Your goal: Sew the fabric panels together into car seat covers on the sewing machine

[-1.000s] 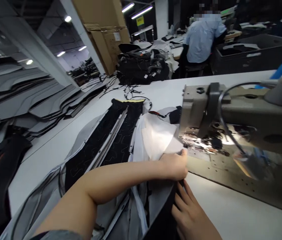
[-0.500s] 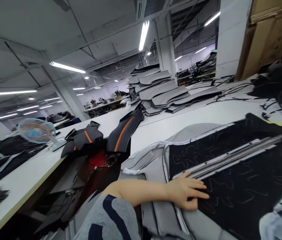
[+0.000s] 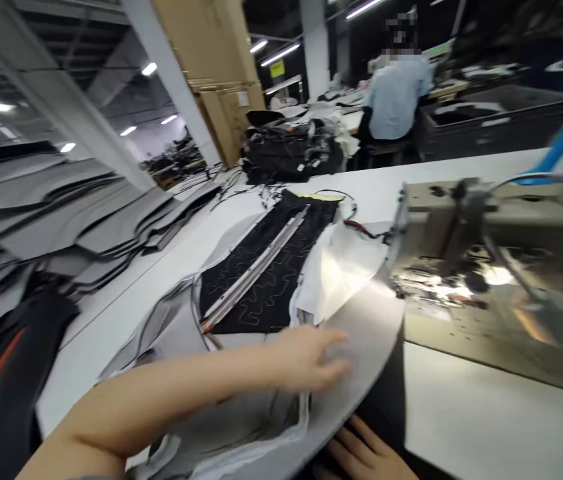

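Left grip (image 3: 314, 363): fingers spread apart over the grey fabric (image 3: 368, 337) (the hand is blurred, so touching or just above cannot be told).
Right grip (image 3: 368, 457): fingers on the black fabric (image 3: 386, 393) along the grey one's right side; cut off below, so whether they pinch it cannot be told.
Grey fabric: on the tabletop (image 3: 456, 400), left of the sewing machine (image 3: 556, 233), its far end lit.
White piece (image 3: 341, 273): brightly lit, between the sewing machine and the black quilted panel (image 3: 276, 287).
Black quilted panel: wavy stitching, pale strips (image 3: 261, 267) lengthwise, yellow trim (image 3: 321, 197) at the end toward the tabletop's far edge.
Near that edge: dark fabric heap (image 3: 286, 153); beyond, a co-worker (image 3: 396, 97).
Tabletop's left part: stacked grey panels (image 3: 71, 207).
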The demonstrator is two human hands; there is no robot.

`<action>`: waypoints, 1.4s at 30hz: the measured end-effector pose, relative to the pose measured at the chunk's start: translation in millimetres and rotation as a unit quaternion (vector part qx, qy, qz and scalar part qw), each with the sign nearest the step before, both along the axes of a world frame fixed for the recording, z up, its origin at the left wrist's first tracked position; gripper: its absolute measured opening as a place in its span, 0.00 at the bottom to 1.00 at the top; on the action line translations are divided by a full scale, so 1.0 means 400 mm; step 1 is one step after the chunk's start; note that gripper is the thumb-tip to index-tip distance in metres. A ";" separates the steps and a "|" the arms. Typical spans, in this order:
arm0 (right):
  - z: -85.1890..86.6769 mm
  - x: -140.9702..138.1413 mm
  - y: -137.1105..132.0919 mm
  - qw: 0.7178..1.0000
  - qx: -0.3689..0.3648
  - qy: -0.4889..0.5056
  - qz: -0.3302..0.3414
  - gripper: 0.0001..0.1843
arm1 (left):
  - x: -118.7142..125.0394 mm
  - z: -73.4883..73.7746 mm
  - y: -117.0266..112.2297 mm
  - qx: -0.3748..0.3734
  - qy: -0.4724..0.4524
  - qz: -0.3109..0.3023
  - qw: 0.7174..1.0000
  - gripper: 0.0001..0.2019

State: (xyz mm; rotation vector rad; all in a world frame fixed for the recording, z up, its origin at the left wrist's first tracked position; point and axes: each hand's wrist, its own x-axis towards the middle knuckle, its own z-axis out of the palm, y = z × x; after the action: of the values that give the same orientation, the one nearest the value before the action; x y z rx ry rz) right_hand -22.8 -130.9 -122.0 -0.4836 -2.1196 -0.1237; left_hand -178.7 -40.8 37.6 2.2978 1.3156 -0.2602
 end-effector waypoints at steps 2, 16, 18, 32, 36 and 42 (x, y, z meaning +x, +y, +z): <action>0.024 0.019 0.016 0.999 -0.042 -0.010 -0.031 0.16 | 0.092 -0.002 -0.035 -0.068 0.048 -0.054 0.995 0.42; 0.010 -0.029 -0.035 0.980 -0.069 0.145 -0.117 0.19 | 0.215 -0.129 0.015 -0.182 -0.029 0.077 0.980 0.40; -0.001 -0.022 -0.037 0.981 -0.061 0.137 -0.125 0.18 | 0.221 -0.132 0.018 -0.190 -0.040 0.081 0.978 0.40; -0.026 0.039 0.013 0.986 -0.041 0.062 -0.147 0.10 | 0.275 -0.146 0.128 -0.171 -0.060 0.082 0.980 0.40; -0.013 0.029 0.031 0.984 -0.019 0.090 -0.153 0.16 | 0.301 -0.131 0.166 -0.155 -0.023 0.062 0.986 0.39; -0.024 -0.016 0.030 0.973 -0.013 0.141 -0.184 0.14 | 0.347 -0.126 0.187 -0.091 0.053 0.049 0.993 0.39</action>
State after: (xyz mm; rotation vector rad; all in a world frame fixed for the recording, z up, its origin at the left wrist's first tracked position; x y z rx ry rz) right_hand -29.2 -118.8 -131.6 -0.8559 -1.7400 -0.2248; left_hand -40.0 34.1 -12.8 2.0861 1.3918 -0.4537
